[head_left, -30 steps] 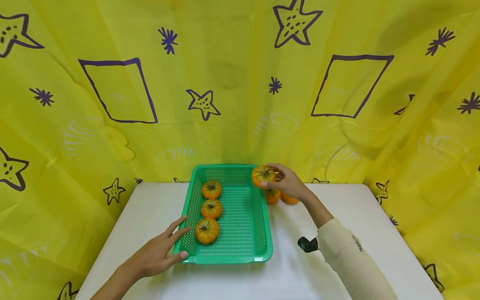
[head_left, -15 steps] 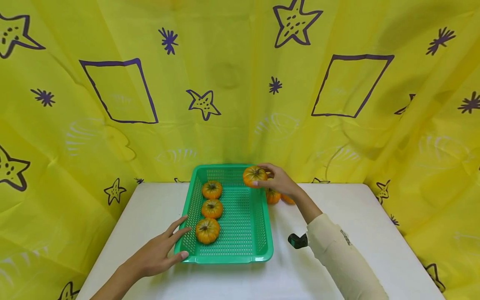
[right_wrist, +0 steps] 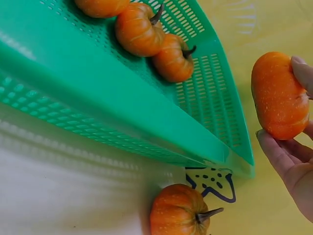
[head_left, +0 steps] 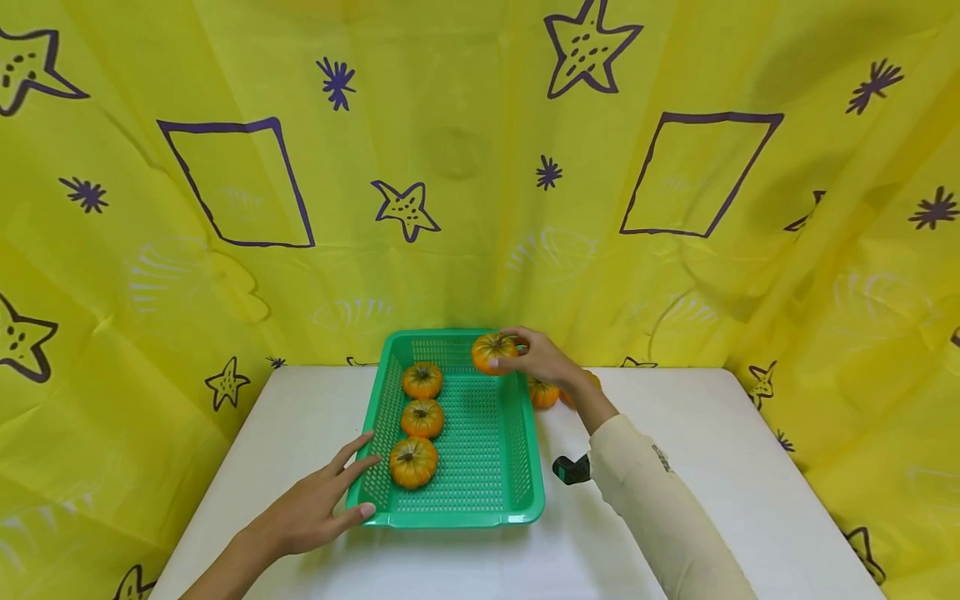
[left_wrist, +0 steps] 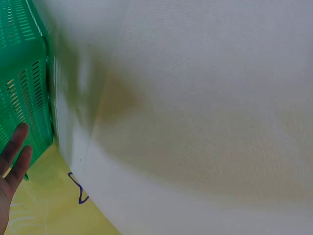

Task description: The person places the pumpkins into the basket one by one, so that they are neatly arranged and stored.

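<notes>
My right hand (head_left: 542,360) grips a small orange pumpkin (head_left: 493,354) between thumb and fingers, above the far right corner of a green plastic basket (head_left: 465,518). The right wrist view shows the same pumpkin (right_wrist: 279,98) raised clear of the rim. Inside the basket, along its left side, three pumpkins (head_left: 422,417) sit in a row. At the basket's left rim my left hand (head_left: 311,504) rests with spread, fairly straight fingers. Its fingers (left_wrist: 18,164) also appear beside the slotted wall in the left wrist view.
Outside the basket's right wall, pumpkins (head_left: 543,393) stand on the white table (head_left: 660,483), partly hidden by the right forearm. A black device (head_left: 572,469) is fixed at the right wrist. Yellow patterned curtain (head_left: 465,250) encloses the table's back and sides.
The right hand has moved left with its pumpkin, from the basket's right rim to inside that rim. The left hand and the basket have stayed put.
</notes>
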The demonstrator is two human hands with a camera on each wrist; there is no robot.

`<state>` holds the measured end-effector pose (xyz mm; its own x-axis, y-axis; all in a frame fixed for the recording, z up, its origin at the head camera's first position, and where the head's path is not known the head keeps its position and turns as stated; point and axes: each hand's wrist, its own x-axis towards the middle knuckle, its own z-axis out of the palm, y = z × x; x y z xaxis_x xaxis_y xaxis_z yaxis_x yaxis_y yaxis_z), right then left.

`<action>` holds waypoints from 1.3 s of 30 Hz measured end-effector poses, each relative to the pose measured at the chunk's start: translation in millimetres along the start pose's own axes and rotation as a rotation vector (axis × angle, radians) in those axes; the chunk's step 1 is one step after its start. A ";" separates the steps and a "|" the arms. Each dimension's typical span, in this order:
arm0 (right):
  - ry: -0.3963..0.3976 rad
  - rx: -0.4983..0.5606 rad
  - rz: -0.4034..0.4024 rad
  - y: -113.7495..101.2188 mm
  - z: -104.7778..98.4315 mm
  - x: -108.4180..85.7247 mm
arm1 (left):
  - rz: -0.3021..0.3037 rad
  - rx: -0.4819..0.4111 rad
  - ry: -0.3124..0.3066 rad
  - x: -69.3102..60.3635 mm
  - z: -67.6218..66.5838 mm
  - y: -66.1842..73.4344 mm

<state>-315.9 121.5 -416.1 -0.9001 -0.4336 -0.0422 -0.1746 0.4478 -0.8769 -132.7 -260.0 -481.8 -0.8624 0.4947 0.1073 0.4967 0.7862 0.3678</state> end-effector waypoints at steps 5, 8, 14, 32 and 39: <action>0.010 0.010 0.064 4.5 6.0 7.2 | 0.003 0.004 0.000 -0.5 1.3 -1.3; 0.006 0.001 0.071 6.0 9.1 10.2 | -0.001 0.001 -0.003 -0.3 1.5 -2.0; -0.008 0.003 0.062 5.0 15.3 15.0 | -0.010 -0.001 -0.011 0.5 0.2 -2.5; 0.008 -0.036 0.124 6.2 41.8 32.9 | -0.018 -0.014 -0.026 0.3 -0.9 -0.5; 0.026 -0.046 0.164 5.0 49.5 37.0 | -0.022 -0.011 -0.027 0.4 -0.6 -1.2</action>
<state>-330.3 68.9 -445.7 -0.9280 -0.3317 -0.1696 -0.0423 0.5460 -0.8367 -133.7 -260.9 -481.7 -0.8699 0.4876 0.0742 0.4767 0.7926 0.3802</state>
